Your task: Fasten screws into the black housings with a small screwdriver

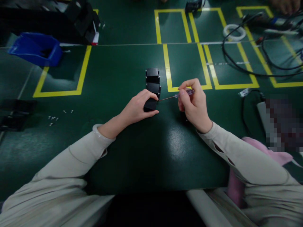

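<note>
A black segmented part with small screws along its sides lies on the green tabletop. My left hand grips its near end, thumb and fingers on either side. In my right hand is a screwdriver with a translucent handle, held between thumb and fingers. Its thin shaft points left, and the tip meets the right side of the black part beside my left fingertips. Exactly what the tip touches is too small to tell. Something small and dark is partly hidden under my right hand.
Several loose screws lie at the left, near black parts. A blue bin stands at the back left. Yellow tape marks rectangles. At the right are black cables, a tape roll and pink cloth. Another person's hand shows at the back right.
</note>
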`<state>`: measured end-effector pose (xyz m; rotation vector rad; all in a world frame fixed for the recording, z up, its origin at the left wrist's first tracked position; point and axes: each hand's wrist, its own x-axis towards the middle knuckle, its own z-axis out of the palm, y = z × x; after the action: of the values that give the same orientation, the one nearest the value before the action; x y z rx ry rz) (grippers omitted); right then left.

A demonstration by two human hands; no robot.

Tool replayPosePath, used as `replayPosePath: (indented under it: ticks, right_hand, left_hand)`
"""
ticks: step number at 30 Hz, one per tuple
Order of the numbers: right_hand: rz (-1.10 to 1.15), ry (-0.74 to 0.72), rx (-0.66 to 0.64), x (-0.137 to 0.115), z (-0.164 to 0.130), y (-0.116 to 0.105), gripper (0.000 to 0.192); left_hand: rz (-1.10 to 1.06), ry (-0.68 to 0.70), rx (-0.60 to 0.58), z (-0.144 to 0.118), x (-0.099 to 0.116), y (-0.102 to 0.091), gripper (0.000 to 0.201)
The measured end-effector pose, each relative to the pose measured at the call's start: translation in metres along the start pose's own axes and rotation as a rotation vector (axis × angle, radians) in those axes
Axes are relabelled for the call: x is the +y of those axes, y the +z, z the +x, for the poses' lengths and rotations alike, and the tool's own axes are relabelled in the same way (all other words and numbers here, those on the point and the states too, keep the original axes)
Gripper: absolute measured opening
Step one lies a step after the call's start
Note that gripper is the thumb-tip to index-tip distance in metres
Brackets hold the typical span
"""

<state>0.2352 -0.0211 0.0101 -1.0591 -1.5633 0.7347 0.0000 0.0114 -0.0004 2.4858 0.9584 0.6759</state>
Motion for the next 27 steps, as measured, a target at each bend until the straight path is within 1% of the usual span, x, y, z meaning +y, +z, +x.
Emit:
replayPosePath:
  ticks: [6,12,20,27]
  right_hand:
    - [-0.023,-0.014,0.004,-0.0011,0.0002,-0.0003,0.022]
    - [-0.001,0.016,-0.005,0.0012,-0.0005,0.0002,0.019]
    - [-0.034,0.009,0.002,-0.0025,0.0008,-0.0003,0.026]
    - [0.005,0.008,0.013,0.0024,0.0000,0.0008,0.023]
  left_hand:
    - [-0.006,0.012,0.007,-0.0002,-0.0011,0.0003,0.036]
    - [0.000,0.006,-0.002,-0.0004,-0.0023,0.0005,0.037]
    - [-0.001,-0.014,-0.020,0.0005,-0.0008,-0.0010,0.038]
    - [0.004,-0.016,-0.025,-0.0003,-0.0026,0.0002,0.039]
